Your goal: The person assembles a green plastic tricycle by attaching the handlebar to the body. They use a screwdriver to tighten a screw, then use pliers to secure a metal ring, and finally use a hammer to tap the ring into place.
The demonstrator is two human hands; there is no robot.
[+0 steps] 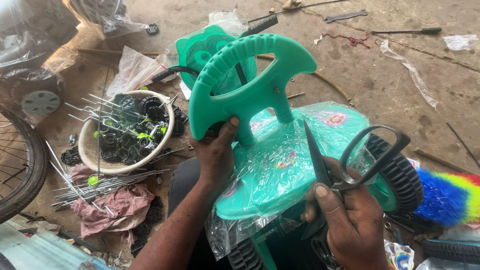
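Two hands [352, 225], one scissors [350, 165], one steering wheel [250, 80]

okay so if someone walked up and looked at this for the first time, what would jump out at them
The bright teal plastic ride-on toy fills the middle, still wrapped in clear film, its handle gripped by the left hand. The right hand holds black scissors beside it, blades up. At left, a bowl holds small wheels and metal rods.

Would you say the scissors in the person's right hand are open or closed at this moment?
Closed, as far as shows: the scissors in the right hand present one dark pointed blade, with no second blade spread apart from it.
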